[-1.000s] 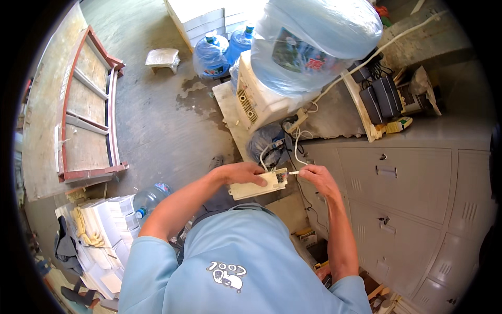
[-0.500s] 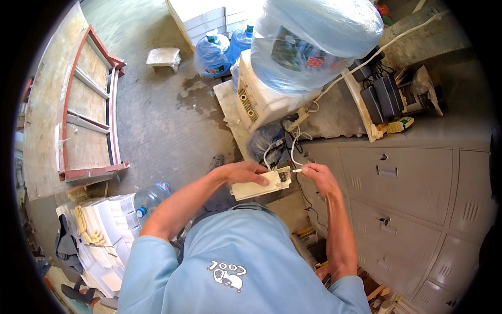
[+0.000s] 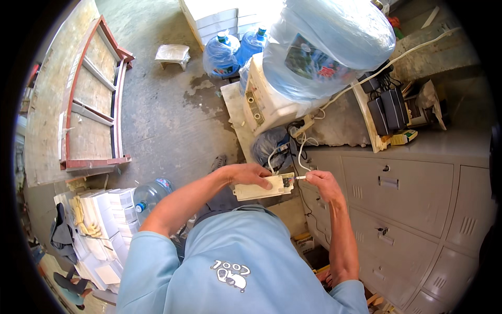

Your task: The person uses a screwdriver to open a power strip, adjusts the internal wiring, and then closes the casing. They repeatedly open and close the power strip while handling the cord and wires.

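Observation:
My left hand [image 3: 250, 174] holds a long cream-coloured plastic casing [image 3: 252, 193] in front of my waist, with the thumb lying across its face. At the casing's right end an opening shows small dark and coloured wires [image 3: 287, 182]. A short white piece like a cable end [image 3: 300, 178] reaches that opening, pinched in the fingertips of my right hand [image 3: 325, 185]. Whether the piece touches the wires is too small to tell. Behind my right fingers a white cord [image 3: 300, 156] comes down, and another white cable [image 3: 271, 161] runs behind the casing.
A water dispenser [image 3: 256, 112] with a plastic-wrapped bottle [image 3: 334, 47] stands ahead, beside blue water jugs [image 3: 220, 55]. Grey metal lockers [image 3: 402, 204] fill the right side. Stacked white boxes [image 3: 107, 225], a clear jug [image 3: 151, 196] and a red-framed wooden panel [image 3: 94, 104] are at left.
The view has shifted slightly, so the surroundings sit a little farther right. Both hands keep their holds, and the white piece stays at the casing's right end.

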Tool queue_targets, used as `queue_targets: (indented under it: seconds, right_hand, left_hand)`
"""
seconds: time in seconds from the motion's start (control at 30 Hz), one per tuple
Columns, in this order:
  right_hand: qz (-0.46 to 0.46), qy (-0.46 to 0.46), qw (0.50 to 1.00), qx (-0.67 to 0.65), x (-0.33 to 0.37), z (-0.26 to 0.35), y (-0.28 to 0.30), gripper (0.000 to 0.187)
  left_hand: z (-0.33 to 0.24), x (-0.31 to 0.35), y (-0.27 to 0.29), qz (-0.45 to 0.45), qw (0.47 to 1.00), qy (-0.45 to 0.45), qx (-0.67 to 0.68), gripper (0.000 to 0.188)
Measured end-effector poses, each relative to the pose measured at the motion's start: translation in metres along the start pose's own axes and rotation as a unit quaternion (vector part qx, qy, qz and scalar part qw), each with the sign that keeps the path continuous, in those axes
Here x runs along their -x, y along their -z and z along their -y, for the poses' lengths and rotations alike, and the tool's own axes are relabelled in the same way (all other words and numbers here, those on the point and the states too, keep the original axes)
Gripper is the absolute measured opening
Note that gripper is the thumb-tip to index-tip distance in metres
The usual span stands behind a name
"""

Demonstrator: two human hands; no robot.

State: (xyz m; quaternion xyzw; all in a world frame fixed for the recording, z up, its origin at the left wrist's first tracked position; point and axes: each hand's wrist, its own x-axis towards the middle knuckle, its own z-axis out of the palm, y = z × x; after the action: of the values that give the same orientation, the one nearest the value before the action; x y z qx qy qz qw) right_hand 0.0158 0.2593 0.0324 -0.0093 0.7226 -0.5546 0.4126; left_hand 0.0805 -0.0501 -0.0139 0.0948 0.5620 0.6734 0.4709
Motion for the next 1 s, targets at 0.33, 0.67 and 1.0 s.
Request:
queue_targets:
  seconds: [0.33,0.67,1.0]
  right_hand:
    - [-0.01,0.0,1.0,0.003,-0.001,0.006,-0.005,0.021]
    - [-0.019,0.003,1.0,-0.011,0.001,-0.001,-0.019,0.021]
    - [-0.011,-0.001,1.0,-0.016,0.001,-0.008,-0.013,0.021]
  left_hand:
    - [0.002,-0.004,0.007,0.011,1.0,0.016,-0.006,0.052]
    - [0.005,-0.003,0.009,0.011,0.999,0.022,-0.023,0.051]
    - [0.001,-0.002,0.006,0.021,0.999,0.028,-0.019,0.05]
